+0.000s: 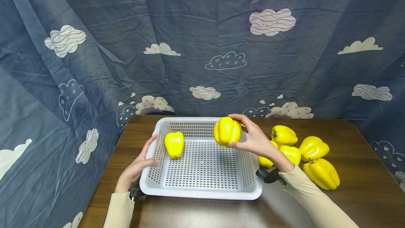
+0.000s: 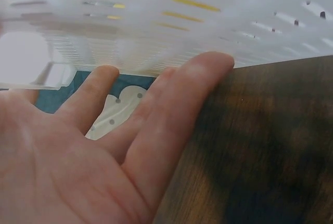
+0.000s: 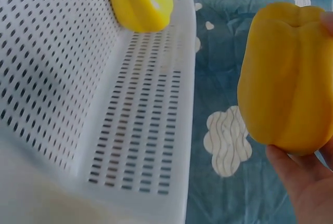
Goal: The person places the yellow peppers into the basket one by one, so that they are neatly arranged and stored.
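Note:
A white perforated plastic basket [image 1: 200, 197] stands on the wooden table, with one yellow bell pepper [image 1: 174, 145] lying inside near its left wall. My left hand [image 1: 136, 166] holds the basket's left side, the thumb over the rim; seen from the left wrist, the other fingers [image 2: 166, 125] reach along the outer wall. Over the basket's right part my right hand [image 1: 257, 139] grips another yellow bell pepper [image 1: 226, 132] between thumb and fingers. In the right wrist view that held pepper [image 3: 291, 78] shows its lobed end, and the fingers beside it are partly cut off.
Several more yellow bell peppers [image 1: 321, 174] lie in a group on the table [image 1: 357, 150] to the right of the basket, some partly hidden behind my right forearm. A dark blue cloth [image 1: 190, 13] with a cloud print hangs along the table's back edge and left side.

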A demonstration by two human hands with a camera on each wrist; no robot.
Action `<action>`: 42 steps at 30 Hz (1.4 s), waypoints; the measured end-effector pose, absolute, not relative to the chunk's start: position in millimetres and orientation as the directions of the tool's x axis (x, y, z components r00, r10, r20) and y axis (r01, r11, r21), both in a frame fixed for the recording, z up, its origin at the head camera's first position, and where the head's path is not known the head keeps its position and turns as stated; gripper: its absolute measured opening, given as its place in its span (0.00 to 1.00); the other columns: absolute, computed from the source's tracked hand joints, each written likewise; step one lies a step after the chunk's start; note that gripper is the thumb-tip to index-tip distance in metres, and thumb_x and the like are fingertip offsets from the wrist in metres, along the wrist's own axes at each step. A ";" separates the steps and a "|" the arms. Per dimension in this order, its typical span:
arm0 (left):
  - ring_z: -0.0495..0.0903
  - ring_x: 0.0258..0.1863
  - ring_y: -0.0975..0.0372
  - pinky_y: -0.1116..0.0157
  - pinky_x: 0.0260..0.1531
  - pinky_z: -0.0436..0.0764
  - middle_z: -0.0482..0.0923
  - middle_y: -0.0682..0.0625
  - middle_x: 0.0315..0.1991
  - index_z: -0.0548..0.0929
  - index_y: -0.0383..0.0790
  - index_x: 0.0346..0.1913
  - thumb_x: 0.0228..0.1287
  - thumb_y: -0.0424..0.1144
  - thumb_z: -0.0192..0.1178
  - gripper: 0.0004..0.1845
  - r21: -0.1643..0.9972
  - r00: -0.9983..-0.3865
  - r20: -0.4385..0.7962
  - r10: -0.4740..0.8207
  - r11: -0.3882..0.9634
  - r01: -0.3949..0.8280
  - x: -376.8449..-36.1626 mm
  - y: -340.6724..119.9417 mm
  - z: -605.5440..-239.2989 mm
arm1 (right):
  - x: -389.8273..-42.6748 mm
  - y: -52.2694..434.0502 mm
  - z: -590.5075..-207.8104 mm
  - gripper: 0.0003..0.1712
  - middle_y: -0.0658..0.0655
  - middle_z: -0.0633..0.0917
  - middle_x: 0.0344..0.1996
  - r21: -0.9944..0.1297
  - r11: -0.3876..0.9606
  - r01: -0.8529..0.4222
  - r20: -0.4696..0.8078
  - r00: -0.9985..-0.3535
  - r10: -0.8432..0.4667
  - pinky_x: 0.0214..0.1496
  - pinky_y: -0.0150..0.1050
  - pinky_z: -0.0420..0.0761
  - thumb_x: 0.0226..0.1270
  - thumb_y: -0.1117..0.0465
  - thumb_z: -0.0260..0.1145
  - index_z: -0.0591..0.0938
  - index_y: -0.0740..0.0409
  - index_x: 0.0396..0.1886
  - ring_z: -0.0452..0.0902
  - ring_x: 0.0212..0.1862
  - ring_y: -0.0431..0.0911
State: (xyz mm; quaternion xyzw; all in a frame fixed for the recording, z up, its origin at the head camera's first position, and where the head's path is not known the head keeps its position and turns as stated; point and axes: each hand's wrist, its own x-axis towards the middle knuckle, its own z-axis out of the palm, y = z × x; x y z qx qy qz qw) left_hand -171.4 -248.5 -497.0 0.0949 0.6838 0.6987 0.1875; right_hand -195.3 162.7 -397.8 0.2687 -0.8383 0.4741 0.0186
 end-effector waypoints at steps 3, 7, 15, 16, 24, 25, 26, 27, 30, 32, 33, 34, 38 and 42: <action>0.59 0.61 0.32 0.44 0.43 0.74 0.36 0.39 0.74 0.40 0.61 0.75 0.59 0.29 0.52 0.47 0.991 -0.912 -0.125 0.391 0.008 -0.133 -171.3 -248.9 -497.0 | -197.5 154.6 -395.9 0.46 0.59 0.71 0.60 -0.788 0.388 -0.478 0.293 -0.845 -0.446 0.61 0.52 0.68 0.46 0.63 0.76 0.65 0.57 0.67 0.68 0.59 0.53; 0.60 0.60 0.32 0.44 0.42 0.74 0.37 0.39 0.73 0.41 0.61 0.75 0.59 0.29 0.53 0.47 0.991 -0.912 -0.127 0.389 0.012 -0.132 -171.3 -249.1 -497.0 | -200.7 144.3 -395.0 0.46 0.59 0.71 0.60 -0.801 0.357 -0.481 0.297 -0.836 -0.462 0.61 0.52 0.68 0.45 0.65 0.75 0.66 0.58 0.66 0.68 0.58 0.53; 0.60 0.60 0.32 0.44 0.42 0.75 0.37 0.39 0.74 0.41 0.61 0.75 0.59 0.29 0.53 0.47 0.991 -0.914 -0.126 0.385 0.015 -0.131 -170.7 -248.7 -496.8 | -207.5 126.2 -399.6 0.46 0.57 0.74 0.58 -0.804 0.326 -0.497 0.307 -0.817 -0.487 0.58 0.49 0.70 0.43 0.66 0.76 0.67 0.58 0.65 0.71 0.55 0.50; 0.60 0.60 0.32 0.44 0.42 0.75 0.37 0.39 0.74 0.41 0.61 0.75 0.59 0.29 0.53 0.47 0.991 -0.915 -0.127 0.384 0.014 -0.132 -170.5 -248.6 -496.8 | -208.2 124.2 -400.4 0.46 0.57 0.74 0.58 -0.804 0.323 -0.499 0.309 -0.815 -0.490 0.58 0.49 0.70 0.43 0.66 0.76 0.67 0.58 0.65 0.71 0.55 0.50; 0.60 0.60 0.32 0.44 0.42 0.75 0.37 0.39 0.74 0.41 0.61 0.75 0.59 0.29 0.52 0.47 0.991 -0.915 -0.125 0.384 0.010 -0.131 -170.5 -249.1 -498.6 | -214.0 109.7 -408.7 0.45 0.55 0.74 0.57 -0.799 0.335 -0.499 0.301 -0.815 -0.495 0.58 0.47 0.71 0.42 0.64 0.76 0.68 0.57 0.63 0.71 0.55 0.48; 0.60 0.60 0.32 0.44 0.42 0.75 0.37 0.39 0.74 0.41 0.61 0.75 0.60 0.29 0.52 0.47 0.991 -0.914 -0.124 0.385 0.008 -0.131 -170.5 -249.2 -498.6 | -214.5 107.9 -409.9 0.45 0.55 0.74 0.57 -0.801 0.336 -0.495 0.298 -0.818 -0.493 0.59 0.46 0.71 0.42 0.64 0.76 0.68 0.57 0.63 0.71 0.55 0.48; 0.60 0.60 0.32 0.44 0.42 0.75 0.37 0.39 0.74 0.41 0.61 0.75 0.60 0.29 0.52 0.46 0.991 -0.914 -0.124 0.386 0.007 -0.132 -170.5 -249.3 -498.7 | -215.2 106.3 -411.2 0.45 0.55 0.74 0.57 -0.802 0.344 -0.489 0.291 -0.822 -0.490 0.59 0.46 0.70 0.42 0.64 0.76 0.69 0.56 0.63 0.71 0.55 0.48; 0.60 0.60 0.32 0.44 0.42 0.75 0.37 0.39 0.74 0.41 0.61 0.75 0.60 0.29 0.52 0.46 0.991 -0.914 -0.124 0.387 0.005 -0.132 -170.5 -249.4 -498.7 | -216.0 104.6 -412.7 0.45 0.55 0.74 0.57 -0.804 0.349 -0.482 0.282 -0.825 -0.489 0.59 0.46 0.70 0.42 0.64 0.76 0.69 0.56 0.63 0.71 0.55 0.48; 0.60 0.60 0.33 0.44 0.43 0.74 0.37 0.39 0.74 0.41 0.61 0.75 0.60 0.29 0.52 0.46 0.991 -0.913 -0.126 0.389 0.003 -0.135 -170.6 -249.6 -498.6 | -217.7 99.8 -416.3 0.45 0.56 0.74 0.58 -0.805 0.368 -0.466 0.259 -0.833 -0.489 0.59 0.47 0.70 0.42 0.63 0.76 0.68 0.56 0.64 0.71 0.55 0.49; 0.60 0.60 0.33 0.44 0.43 0.74 0.37 0.39 0.74 0.41 0.61 0.75 0.60 0.29 0.52 0.47 0.991 -0.912 -0.127 0.389 0.004 -0.136 -170.7 -249.6 -498.5 | -218.9 96.7 -418.7 0.45 0.56 0.74 0.58 -0.799 0.386 -0.462 0.247 -0.836 -0.490 0.58 0.48 0.71 0.42 0.62 0.75 0.68 0.55 0.64 0.71 0.55 0.49; 0.60 0.60 0.33 0.44 0.43 0.74 0.36 0.39 0.74 0.41 0.61 0.75 0.60 0.29 0.52 0.47 0.991 -0.912 -0.127 0.389 0.005 -0.136 -170.7 -249.6 -498.5 | -219.5 95.1 -420.0 0.45 0.56 0.74 0.58 -0.797 0.391 -0.461 0.242 -0.836 -0.492 0.57 0.48 0.71 0.42 0.62 0.75 0.68 0.56 0.64 0.72 0.55 0.50; 0.60 0.60 0.33 0.44 0.43 0.74 0.37 0.39 0.74 0.41 0.61 0.75 0.60 0.29 0.52 0.47 0.991 -0.913 -0.127 0.388 0.006 -0.136 -170.7 -249.5 -498.4 | -220.1 93.6 -421.2 0.45 0.57 0.74 0.58 -0.792 0.397 -0.463 0.240 -0.835 -0.495 0.56 0.49 0.71 0.42 0.62 0.75 0.68 0.56 0.64 0.72 0.54 0.50; 0.60 0.60 0.32 0.44 0.43 0.74 0.37 0.39 0.74 0.41 0.61 0.75 0.60 0.29 0.52 0.47 0.991 -0.913 -0.127 0.387 0.004 -0.137 -170.8 -249.2 -498.3 | -223.2 87.1 -426.0 0.45 0.57 0.75 0.57 -0.787 0.413 -0.459 0.222 -0.835 -0.503 0.53 0.48 0.72 0.41 0.62 0.74 0.68 0.56 0.64 0.72 0.52 0.49; 0.60 0.60 0.32 0.44 0.43 0.74 0.37 0.39 0.74 0.41 0.61 0.75 0.60 0.29 0.52 0.47 0.990 -0.913 -0.130 0.386 0.003 -0.140 -171.0 -248.9 -498.0 | -226.9 79.8 -431.1 0.44 0.56 0.75 0.56 -0.784 0.429 -0.449 0.199 -0.836 -0.511 0.52 0.48 0.72 0.41 0.62 0.74 0.68 0.56 0.63 0.72 0.52 0.49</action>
